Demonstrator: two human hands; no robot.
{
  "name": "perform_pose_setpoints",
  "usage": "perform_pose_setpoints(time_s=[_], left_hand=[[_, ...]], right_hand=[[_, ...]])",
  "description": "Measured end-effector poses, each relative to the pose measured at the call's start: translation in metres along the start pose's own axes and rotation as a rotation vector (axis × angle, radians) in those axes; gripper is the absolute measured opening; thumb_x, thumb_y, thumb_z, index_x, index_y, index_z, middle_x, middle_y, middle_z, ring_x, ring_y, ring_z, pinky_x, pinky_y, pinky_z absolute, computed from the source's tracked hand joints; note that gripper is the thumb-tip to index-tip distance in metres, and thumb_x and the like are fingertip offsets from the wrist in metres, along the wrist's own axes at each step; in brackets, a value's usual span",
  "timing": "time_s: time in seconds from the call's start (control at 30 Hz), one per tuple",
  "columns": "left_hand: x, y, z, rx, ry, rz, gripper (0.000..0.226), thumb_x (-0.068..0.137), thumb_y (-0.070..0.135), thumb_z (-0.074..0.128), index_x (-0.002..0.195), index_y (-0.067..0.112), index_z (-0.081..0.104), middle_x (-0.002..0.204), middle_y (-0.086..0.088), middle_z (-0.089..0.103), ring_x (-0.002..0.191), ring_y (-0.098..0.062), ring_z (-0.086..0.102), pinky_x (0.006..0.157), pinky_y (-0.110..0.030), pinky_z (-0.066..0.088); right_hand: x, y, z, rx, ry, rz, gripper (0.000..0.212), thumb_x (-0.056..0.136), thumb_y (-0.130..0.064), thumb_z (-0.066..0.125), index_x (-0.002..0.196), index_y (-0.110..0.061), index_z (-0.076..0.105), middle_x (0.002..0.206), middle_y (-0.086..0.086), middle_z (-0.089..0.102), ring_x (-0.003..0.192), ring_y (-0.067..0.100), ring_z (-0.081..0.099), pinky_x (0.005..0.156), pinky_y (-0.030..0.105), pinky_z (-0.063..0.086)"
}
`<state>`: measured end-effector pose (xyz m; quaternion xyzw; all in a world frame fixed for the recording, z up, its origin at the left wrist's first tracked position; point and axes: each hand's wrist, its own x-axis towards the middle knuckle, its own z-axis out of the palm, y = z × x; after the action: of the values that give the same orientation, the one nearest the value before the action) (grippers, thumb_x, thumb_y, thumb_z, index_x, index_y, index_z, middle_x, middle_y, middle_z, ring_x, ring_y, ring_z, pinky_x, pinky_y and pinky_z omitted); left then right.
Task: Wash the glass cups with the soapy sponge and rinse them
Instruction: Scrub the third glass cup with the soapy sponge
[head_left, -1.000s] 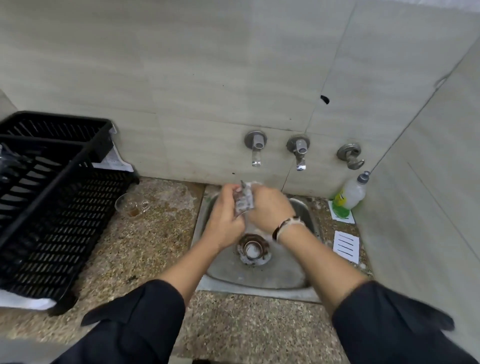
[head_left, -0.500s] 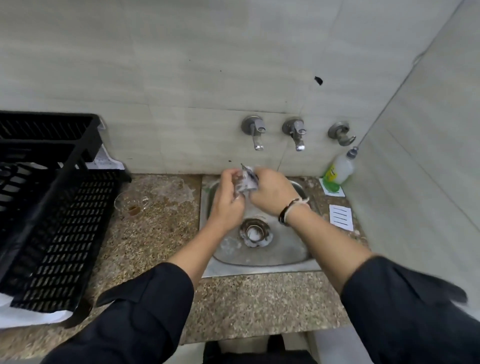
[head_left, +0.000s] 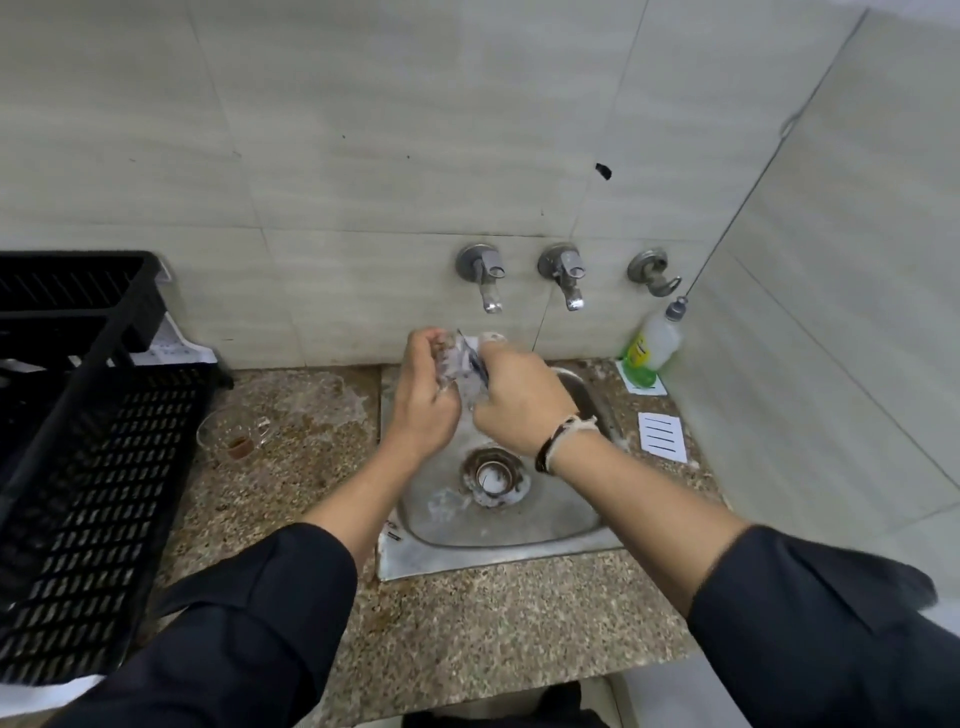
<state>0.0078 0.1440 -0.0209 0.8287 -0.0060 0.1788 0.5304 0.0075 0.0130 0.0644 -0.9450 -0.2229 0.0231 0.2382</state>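
- One head-worn view, wide-angle, looks forward and down from above the sink (head_left: 498, 538).
- It faces the tiled wall behind the sink.
- Near: forearms fill the lower frame.

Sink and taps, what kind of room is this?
Probably a small kitchen washing-up corner: a steel sink under wall taps, a black dish rack on the counter, and a dish soap bottle.
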Motion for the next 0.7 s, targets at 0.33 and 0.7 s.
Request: perform_pose_setpoints(time_s=[0.33,0.7], left_hand=[[-0.008,0.008,0.011,-0.03,-0.044,-0.013,0.052,0.082,0.011,0.046,0.133,0.007,0.043,0.117,-0.002,0.056,0.096,-0.008,0.052,0.082,0.002,0.031],[-0.012,0.014,0.011,-0.201,0.078,-0.227,0.048,0.082,0.015,0.045,0.13,0.011,0.046,0.114,0.001,0.06,0.103,0.0,0.058,0.089,-0.024,0.047]], right_hand=[[0.018,0.014,-0.003,-0.02,-0.043,0.048,0.009,0.09,-0.018,0.055,0.089,-0.015,0.046,0.098,0.016,0.066,0.093,0.038,0.062,0.067,0.029,0.033],[0.007,0.019,-0.005,0.207,-0.12,0.104,0.027,0.083,-0.028,0.07,0.103,-0.02,0.055,0.094,-0.003,0.066,0.086,0.018,0.061,0.067,0.029,0.041]])
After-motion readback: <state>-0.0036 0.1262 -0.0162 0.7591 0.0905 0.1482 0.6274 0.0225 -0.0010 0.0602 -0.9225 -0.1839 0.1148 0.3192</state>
